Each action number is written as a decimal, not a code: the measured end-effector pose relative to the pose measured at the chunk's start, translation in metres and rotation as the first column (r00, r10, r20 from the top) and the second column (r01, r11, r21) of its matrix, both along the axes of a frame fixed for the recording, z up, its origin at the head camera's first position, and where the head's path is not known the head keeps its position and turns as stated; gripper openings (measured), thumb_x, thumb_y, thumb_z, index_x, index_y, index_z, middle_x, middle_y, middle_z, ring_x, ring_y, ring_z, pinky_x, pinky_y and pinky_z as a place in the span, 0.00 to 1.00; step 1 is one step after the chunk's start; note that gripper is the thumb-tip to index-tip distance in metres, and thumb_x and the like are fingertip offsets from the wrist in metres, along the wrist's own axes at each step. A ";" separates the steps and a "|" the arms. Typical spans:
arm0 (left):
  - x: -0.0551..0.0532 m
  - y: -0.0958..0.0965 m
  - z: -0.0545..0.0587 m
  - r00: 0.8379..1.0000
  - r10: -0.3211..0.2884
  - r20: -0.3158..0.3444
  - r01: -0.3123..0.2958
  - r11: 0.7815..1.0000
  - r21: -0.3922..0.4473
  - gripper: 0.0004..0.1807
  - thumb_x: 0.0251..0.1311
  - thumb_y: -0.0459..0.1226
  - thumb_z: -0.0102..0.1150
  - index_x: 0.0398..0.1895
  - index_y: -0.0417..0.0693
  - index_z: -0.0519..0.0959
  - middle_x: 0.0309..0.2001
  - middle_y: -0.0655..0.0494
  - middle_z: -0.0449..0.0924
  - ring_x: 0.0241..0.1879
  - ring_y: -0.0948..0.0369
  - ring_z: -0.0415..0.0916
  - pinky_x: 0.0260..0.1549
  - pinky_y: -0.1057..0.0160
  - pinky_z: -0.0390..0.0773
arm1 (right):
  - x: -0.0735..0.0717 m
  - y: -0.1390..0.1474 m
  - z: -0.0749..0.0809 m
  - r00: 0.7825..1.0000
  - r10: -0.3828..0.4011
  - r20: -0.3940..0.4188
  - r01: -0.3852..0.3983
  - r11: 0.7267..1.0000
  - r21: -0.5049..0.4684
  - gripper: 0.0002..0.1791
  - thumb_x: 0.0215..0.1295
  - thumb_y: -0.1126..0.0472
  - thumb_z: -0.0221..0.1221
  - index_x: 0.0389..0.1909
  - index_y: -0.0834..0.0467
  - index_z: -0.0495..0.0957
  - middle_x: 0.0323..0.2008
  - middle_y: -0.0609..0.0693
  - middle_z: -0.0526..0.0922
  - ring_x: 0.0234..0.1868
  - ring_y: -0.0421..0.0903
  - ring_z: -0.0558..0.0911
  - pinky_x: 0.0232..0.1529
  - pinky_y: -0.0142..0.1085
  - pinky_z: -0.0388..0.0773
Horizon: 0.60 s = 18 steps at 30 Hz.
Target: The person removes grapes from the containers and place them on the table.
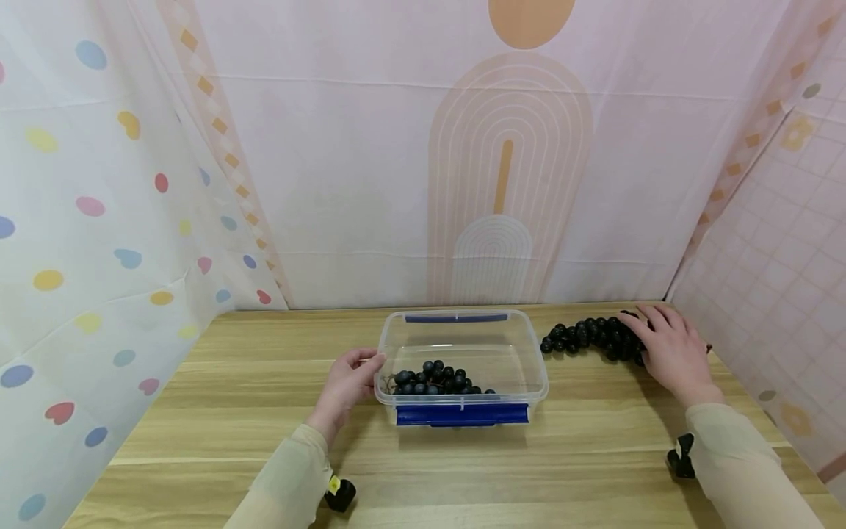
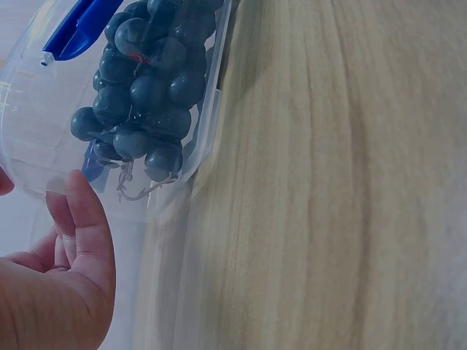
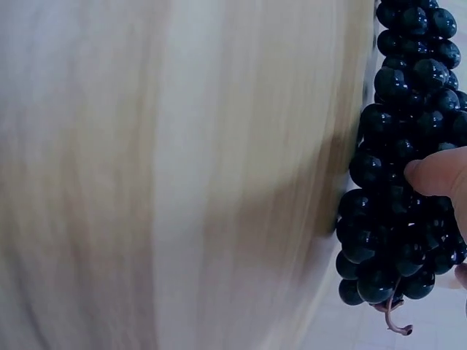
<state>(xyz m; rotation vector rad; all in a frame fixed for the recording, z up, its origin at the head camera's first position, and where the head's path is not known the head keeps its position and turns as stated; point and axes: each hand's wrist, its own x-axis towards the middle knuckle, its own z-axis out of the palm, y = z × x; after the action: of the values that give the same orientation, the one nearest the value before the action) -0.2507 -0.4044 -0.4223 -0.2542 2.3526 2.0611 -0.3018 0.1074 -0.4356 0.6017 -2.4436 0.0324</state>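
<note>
Two sleeves (image 1: 284, 481) reach over one table (image 1: 198, 441). Left-hand fingers pinch the rim of one clear container: left hand (image 1: 346, 382), container (image 1: 463, 401). Inside, one boxed bunch (image 1: 432, 378) of grapes lies along the near wall. Right of it, the right hand (image 1: 675, 349) grips one loose bunch (image 1: 588, 334), long axis left-to-right, narrow end toward the container, stem (image 3: 392, 317) rightward.

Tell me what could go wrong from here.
The right hand grips the outside grapes near their stem end, so the free end might sag if lifted. The left hand holds only one side of the clear container, so a bump could shift it. The inner grapes lie along the front, where added weight might squash them.
</note>
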 end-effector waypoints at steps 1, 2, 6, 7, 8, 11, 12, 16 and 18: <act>0.000 0.000 0.000 1.000 -0.001 0.001 0.001 1.000 -0.001 0.21 0.69 0.38 0.57 0.58 0.30 0.72 0.44 0.39 0.77 0.32 0.59 0.78 0.32 0.64 0.80 | 0.000 0.000 0.000 1.000 0.001 -0.001 -0.001 1.000 0.001 0.47 0.37 0.77 0.74 0.63 0.53 0.70 0.62 0.64 0.68 0.62 0.67 0.65 0.53 0.67 0.65; -0.001 0.000 0.000 1.000 -0.002 0.001 0.002 1.000 0.000 0.21 0.69 0.37 0.57 0.58 0.30 0.72 0.45 0.39 0.77 0.32 0.59 0.78 0.32 0.63 0.80 | 0.000 0.000 0.001 1.000 0.000 0.001 0.000 1.000 0.002 0.47 0.37 0.76 0.74 0.64 0.53 0.70 0.62 0.65 0.69 0.62 0.67 0.65 0.53 0.67 0.65; -0.001 0.000 0.000 1.000 -0.002 0.004 0.002 1.000 0.000 0.21 0.69 0.37 0.56 0.58 0.30 0.72 0.44 0.39 0.77 0.32 0.59 0.78 0.31 0.63 0.80 | 0.002 0.000 0.001 0.999 -0.015 0.028 0.015 1.000 0.006 0.46 0.39 0.75 0.74 0.64 0.53 0.69 0.62 0.65 0.69 0.63 0.67 0.64 0.54 0.67 0.63; -0.001 0.000 0.000 1.000 -0.001 0.004 0.001 1.000 0.000 0.21 0.69 0.37 0.56 0.58 0.30 0.72 0.44 0.39 0.77 0.32 0.59 0.78 0.31 0.63 0.80 | 0.002 0.000 0.001 0.999 -0.020 0.038 0.020 1.000 0.007 0.46 0.39 0.74 0.74 0.64 0.53 0.69 0.62 0.65 0.69 0.63 0.67 0.64 0.55 0.67 0.63; -0.002 0.000 0.000 1.000 0.000 0.004 0.000 1.000 0.000 0.21 0.69 0.37 0.56 0.58 0.30 0.72 0.44 0.39 0.77 0.32 0.59 0.78 0.31 0.63 0.80 | 0.003 0.000 0.001 0.999 -0.023 0.043 0.023 1.000 0.008 0.45 0.40 0.74 0.74 0.64 0.54 0.69 0.62 0.65 0.69 0.63 0.67 0.64 0.55 0.67 0.63; -0.001 0.000 0.000 1.000 0.002 0.003 -0.002 1.000 0.001 0.21 0.69 0.37 0.57 0.58 0.30 0.72 0.44 0.39 0.78 0.32 0.59 0.78 0.31 0.63 0.80 | 0.003 0.000 0.001 0.999 -0.027 0.047 0.026 1.000 0.004 0.44 0.40 0.73 0.75 0.63 0.55 0.70 0.60 0.65 0.71 0.62 0.67 0.64 0.56 0.67 0.62; -0.001 0.000 0.000 1.000 0.002 0.002 -0.002 1.000 0.001 0.21 0.69 0.37 0.57 0.58 0.30 0.72 0.44 0.39 0.78 0.32 0.59 0.78 0.31 0.64 0.80 | 0.003 0.000 0.001 0.999 -0.025 0.044 0.025 1.000 0.001 0.44 0.40 0.72 0.75 0.63 0.55 0.71 0.59 0.65 0.71 0.62 0.67 0.65 0.56 0.67 0.62; 0.000 0.001 0.001 1.000 0.009 -0.002 -0.009 1.000 0.003 0.21 0.69 0.36 0.57 0.57 0.29 0.72 0.43 0.39 0.78 0.31 0.60 0.77 0.30 0.64 0.80 | 0.003 0.000 0.000 1.000 -0.010 0.019 0.010 1.000 -0.011 0.43 0.39 0.72 0.76 0.61 0.56 0.72 0.56 0.65 0.74 0.60 0.67 0.67 0.57 0.66 0.63; 0.000 0.001 0.000 1.000 0.011 -0.003 -0.011 1.000 0.004 0.20 0.69 0.36 0.57 0.57 0.29 0.73 0.43 0.39 0.78 0.31 0.60 0.77 0.30 0.64 0.80 | 0.003 0.000 -0.001 1.000 -0.002 0.014 0.003 1.000 -0.020 0.42 0.38 0.72 0.76 0.61 0.57 0.73 0.55 0.64 0.74 0.60 0.67 0.68 0.58 0.65 0.63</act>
<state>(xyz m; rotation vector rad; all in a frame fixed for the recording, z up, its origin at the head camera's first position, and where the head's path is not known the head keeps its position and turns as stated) -0.2506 -0.4036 -0.4219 -0.2644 2.3531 2.0726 -0.2991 0.1072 -0.4363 0.5915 -2.4549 0.0600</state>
